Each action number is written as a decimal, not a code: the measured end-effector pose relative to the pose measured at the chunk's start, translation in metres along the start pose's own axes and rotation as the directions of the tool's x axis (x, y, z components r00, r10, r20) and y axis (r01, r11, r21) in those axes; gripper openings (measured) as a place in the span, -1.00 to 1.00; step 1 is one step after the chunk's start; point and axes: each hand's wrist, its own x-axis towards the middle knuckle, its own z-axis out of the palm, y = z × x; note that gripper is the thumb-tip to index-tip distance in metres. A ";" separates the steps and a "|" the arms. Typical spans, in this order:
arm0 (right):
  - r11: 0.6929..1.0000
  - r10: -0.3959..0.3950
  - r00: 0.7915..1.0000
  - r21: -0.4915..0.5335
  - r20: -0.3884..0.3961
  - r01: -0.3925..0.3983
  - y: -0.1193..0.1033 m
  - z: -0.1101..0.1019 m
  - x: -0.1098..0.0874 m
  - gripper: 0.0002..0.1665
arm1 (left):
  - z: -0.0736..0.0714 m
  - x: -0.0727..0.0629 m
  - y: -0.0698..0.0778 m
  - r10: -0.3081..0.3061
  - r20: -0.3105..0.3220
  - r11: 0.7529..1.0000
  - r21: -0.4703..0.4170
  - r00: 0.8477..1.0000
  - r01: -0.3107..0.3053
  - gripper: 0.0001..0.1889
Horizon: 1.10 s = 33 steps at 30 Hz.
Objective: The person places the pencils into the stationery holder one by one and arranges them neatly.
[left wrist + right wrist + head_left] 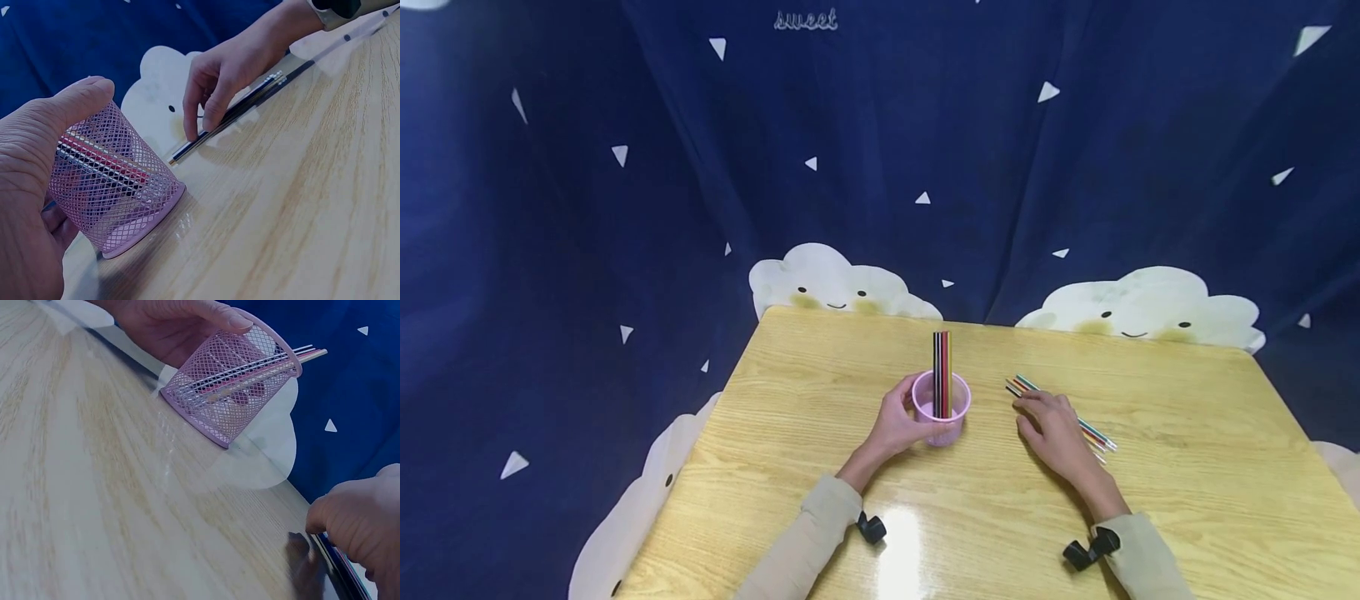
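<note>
A pink mesh pen cup (937, 432) stands upright on the wooden table. My left hand (898, 425) grips it, thumb at the near side and fingers round the back. Several coloured pencils (942, 367), black, red and yellow among them, lean inside and stick up above the rim. To the right of the cup, more pencils (1093, 433) lie side by side on the tabletop. My right hand (1055, 430) covers their middle, its bent thumb and fingertips pinching at them; in the left wrist view the right hand (231, 72) is over these pencils.
The light wooden table (790, 367) reaches to a dark blue curtain (865, 125) with white triangles and smiling clouds. Black wrist cameras sit at both sleeves, such as the right camera (1091, 549). Light glares on the table's near part.
</note>
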 end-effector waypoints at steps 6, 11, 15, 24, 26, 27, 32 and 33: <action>0.999 0.039 0.999 -0.028 0.030 -0.038 -0.003 0.001 -0.005 -0.77 | 0.001 -0.004 -0.002 0.000 0.012 1.000 -0.020 1.000 0.001 -0.07; 0.995 0.086 0.995 -0.052 0.054 -0.084 -0.005 0.001 -0.007 -0.75 | 0.000 -0.004 -0.002 0.001 0.015 1.000 -0.003 1.000 -0.001 -0.08; 0.990 0.072 0.996 -0.124 0.056 -0.064 -0.004 0.001 -0.006 -0.74 | 0.000 -0.002 -0.002 -0.002 0.008 1.000 -0.001 1.000 0.002 -0.07; 0.971 -0.044 0.997 -0.233 0.063 0.057 -0.003 -0.002 -0.003 -0.79 | 0.001 0.000 0.003 -0.002 0.002 1.000 -0.008 1.000 0.002 -0.06; 0.975 -0.060 0.996 -0.208 0.068 0.073 -0.003 -0.003 -0.002 -0.80 | 0.001 -0.002 0.011 0.000 0.005 1.000 -0.011 1.000 0.000 -0.07; 0.978 -0.065 0.995 -0.194 0.072 0.078 -0.003 -0.003 -0.002 -0.79 | 0.001 -0.003 0.016 0.002 0.007 1.000 -0.013 1.000 -0.002 -0.08; 0.984 -0.064 0.993 -0.161 0.095 0.079 -0.003 -0.003 0.000 -0.76 | -0.001 -0.008 0.037 0.014 0.011 1.000 -0.021 1.000 -0.014 -0.12; 0.984 -0.060 0.993 -0.161 0.099 0.075 -0.003 -0.004 0.000 -0.76 | -0.001 -0.008 0.038 0.013 0.011 1.000 -0.019 1.000 -0.013 -0.12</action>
